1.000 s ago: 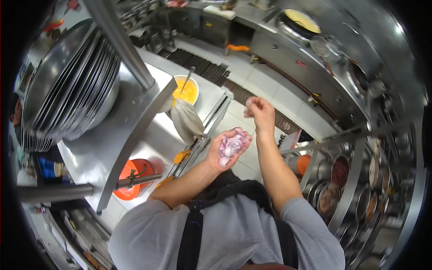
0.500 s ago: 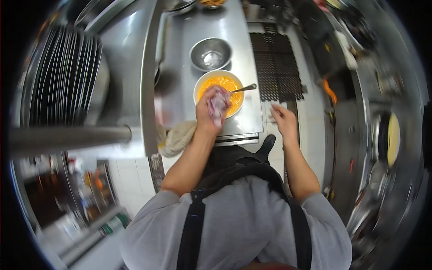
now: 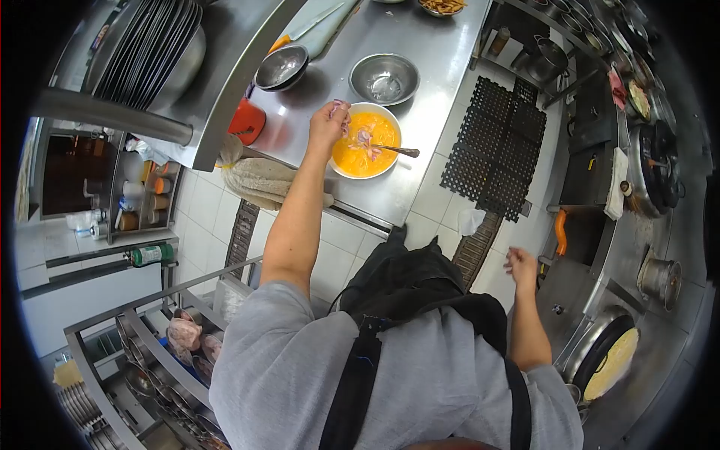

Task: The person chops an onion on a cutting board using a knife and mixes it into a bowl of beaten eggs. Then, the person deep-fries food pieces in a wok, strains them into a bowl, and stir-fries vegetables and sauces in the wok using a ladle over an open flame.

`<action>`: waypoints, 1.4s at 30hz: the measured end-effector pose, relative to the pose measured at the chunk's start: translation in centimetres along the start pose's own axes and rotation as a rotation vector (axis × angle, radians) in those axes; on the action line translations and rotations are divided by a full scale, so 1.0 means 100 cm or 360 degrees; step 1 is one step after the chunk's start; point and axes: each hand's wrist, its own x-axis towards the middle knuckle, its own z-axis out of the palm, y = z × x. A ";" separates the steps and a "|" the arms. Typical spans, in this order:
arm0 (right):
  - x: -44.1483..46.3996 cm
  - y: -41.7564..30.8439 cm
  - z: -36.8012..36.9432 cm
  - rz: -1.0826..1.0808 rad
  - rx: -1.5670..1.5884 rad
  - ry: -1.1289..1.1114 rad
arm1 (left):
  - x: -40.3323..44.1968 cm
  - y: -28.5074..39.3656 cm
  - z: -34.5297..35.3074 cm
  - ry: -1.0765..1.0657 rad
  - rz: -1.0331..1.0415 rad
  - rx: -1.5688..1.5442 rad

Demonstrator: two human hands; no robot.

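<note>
My left hand (image 3: 328,129) is closed around sliced red onion (image 3: 339,107) at the left rim of a white bowl (image 3: 398,127). Inside the bowl is yellow beaten egg (image 3: 352,157), with some onion slices in its middle. A spoon (image 3: 401,151) leans in it, its handle over the right rim. Away to the right, my right hand (image 3: 520,267) hangs over the floor with its fingers loosely curled and apart, nothing visible in them.
Behind the white bowl is a metal bowl (image 3: 385,79); smaller stacked bowls (image 3: 282,67) stand left of it. A knife (image 3: 307,27) lies on a board. A cloth (image 3: 259,180) hangs at the counter's edge. A pan (image 3: 600,352) with yellow food is at the lower right.
Onion slices now lie in the egg, and less onion shows in my left hand, which has moved to the bowl's left side. My right hand has moved down and away to the right.
</note>
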 end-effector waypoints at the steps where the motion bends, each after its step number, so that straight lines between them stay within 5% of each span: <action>1: 0.016 -0.020 -0.008 -0.0080 -0.0029 0.0040 | -0.005 0.012 0.002 0.0038 -0.0165 -0.0180; 7: 0.039 -0.080 -0.033 -0.0235 -0.0069 0.0455 | -0.001 0.017 -0.005 -0.0139 -0.0444 -0.0821; 10: 0.027 -0.048 -0.031 -0.0259 -0.0223 0.0456 | -0.008 0.012 -0.007 -0.0149 -0.0528 -0.0856; 13: 0.020 0.077 -0.020 -0.0286 -0.0928 0.0397 | -0.007 0.016 -0.012 -0.0149 -0.0564 -0.0767; 15: -0.014 0.113 -0.014 0.0232 -0.0913 0.0271 | -0.005 0.017 -0.009 -0.0170 -0.0571 -0.0762; 18: -0.068 0.067 -0.019 0.0172 -0.1207 0.0065 | -0.006 0.022 -0.008 -0.0134 -0.0703 -0.1010; 21: -0.065 0.041 -0.020 0.0555 -0.0948 0.0066 | -0.008 0.028 -0.003 -0.0184 -0.0842 -0.1314; 23: -0.042 0.031 -0.030 0.0402 -0.0808 0.0129 | -0.005 0.023 0.001 -0.0281 -0.0829 -0.1243; 26: 0.038 0.046 -0.050 0.0371 -0.0509 0.0172 | 0.004 0.001 0.011 0.0144 -0.0834 -0.0980; 28: 0.094 0.042 -0.068 0.0004 -0.0663 0.0276 | 0.007 0.014 0.021 0.0545 -0.0973 -0.1068; 29: 0.122 0.043 -0.080 -0.0323 -0.0762 0.0362 | 0.007 0.011 0.021 0.0488 -0.0872 -0.1154; 30: 0.131 0.007 -0.088 -0.0151 -0.0246 0.0429 | 0.006 0.030 0.029 0.0333 -0.0897 -0.1226; 32: 0.162 -0.029 -0.126 -0.0441 -0.0361 0.0659 | 0.023 0.032 0.039 0.0086 -0.0764 -0.1287; 35: 0.187 -0.088 -0.220 -0.0220 -0.0029 0.1171 | 0.049 0.074 0.141 -0.0180 -0.0715 -0.1282; 36: 0.209 -0.079 -0.258 -0.0454 0.0282 0.1464 | 0.058 0.090 0.198 0.0033 -0.0691 -0.0985; 37: 0.203 -0.103 -0.307 -0.0250 0.0343 0.1590 | 0.067 0.102 0.253 -0.0111 -0.0697 -0.0941; 39: 0.247 -0.101 -0.390 -0.0496 0.0416 0.2024 | 0.100 0.107 0.367 -0.0402 -0.0829 -0.0933; 41: 0.305 -0.112 -0.460 -0.0347 0.0394 0.1915 | 0.125 0.120 0.513 -0.0760 -0.0936 -0.0867; 42: 0.346 -0.112 -0.487 -0.0249 0.0071 0.2033 | 0.145 0.114 0.582 -0.1251 -0.0975 -0.1066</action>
